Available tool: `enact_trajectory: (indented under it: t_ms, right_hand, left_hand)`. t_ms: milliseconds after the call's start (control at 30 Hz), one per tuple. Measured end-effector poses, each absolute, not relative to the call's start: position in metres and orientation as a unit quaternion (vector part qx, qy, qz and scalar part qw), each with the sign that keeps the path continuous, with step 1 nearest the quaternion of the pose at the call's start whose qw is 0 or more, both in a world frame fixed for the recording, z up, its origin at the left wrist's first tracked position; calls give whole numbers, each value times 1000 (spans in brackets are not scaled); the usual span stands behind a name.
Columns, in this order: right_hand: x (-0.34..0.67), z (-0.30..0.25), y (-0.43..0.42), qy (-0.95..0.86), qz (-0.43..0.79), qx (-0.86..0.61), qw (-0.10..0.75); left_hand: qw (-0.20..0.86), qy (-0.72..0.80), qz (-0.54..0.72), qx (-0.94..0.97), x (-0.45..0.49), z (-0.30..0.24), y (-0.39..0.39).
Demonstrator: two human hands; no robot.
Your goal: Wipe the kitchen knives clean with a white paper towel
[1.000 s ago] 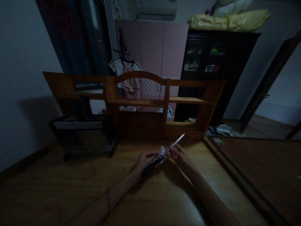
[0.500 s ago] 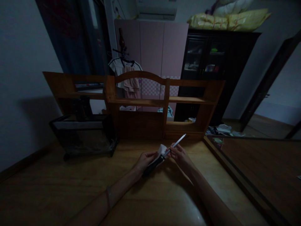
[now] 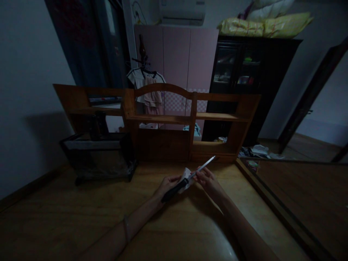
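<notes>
The left hand (image 3: pixel 167 185) grips the knife (image 3: pixel 187 179) by its dark handle, blade slanting up-right past the right hand (image 3: pixel 206 177), which pinches a white tissue (image 3: pixel 186 174) against the blade.

both hands (image 3: pixel 187 183) closed, close together

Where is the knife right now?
In the head view, the knife is just right of centre above the wooden desk, its dark handle in the left hand, its blade by the right hand.
</notes>
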State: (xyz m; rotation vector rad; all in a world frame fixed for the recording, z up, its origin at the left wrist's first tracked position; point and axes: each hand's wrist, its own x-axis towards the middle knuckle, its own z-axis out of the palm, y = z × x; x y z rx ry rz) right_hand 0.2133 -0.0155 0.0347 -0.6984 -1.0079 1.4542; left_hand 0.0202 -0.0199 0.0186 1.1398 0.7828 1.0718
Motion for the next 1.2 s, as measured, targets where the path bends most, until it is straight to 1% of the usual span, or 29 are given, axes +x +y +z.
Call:
enact_trajectory:
  t_ms: [200,300,500,700,833,1000,1200]
  right_hand:
    - [214,26,-8,-428,610,-309,591]
    - [215,24,-6,-427,611,-306,592]
    - [214,28,-10,-427,638,-294,570]
    - [214,28,-10,-418,652,-275,570]
    - [216,31,-11,-427,667,-255,555]
    - [218,34,-14,-446,661,-241,553]
    - [218,31,-14,-455,651,-245,556]
  left_hand:
    - [652,365,456,483,23,11,-16]
    - [659,347,449,493,24,12,-17]
    - [672,336,447,485,26,18,-22]
    - [676,331,451,480,23,21,-20]
    - [664,327,474,477,20,25,-20]
    - [672,344,464,464,20,28,-21]
    - [685,330,452,466,21,19,-15]
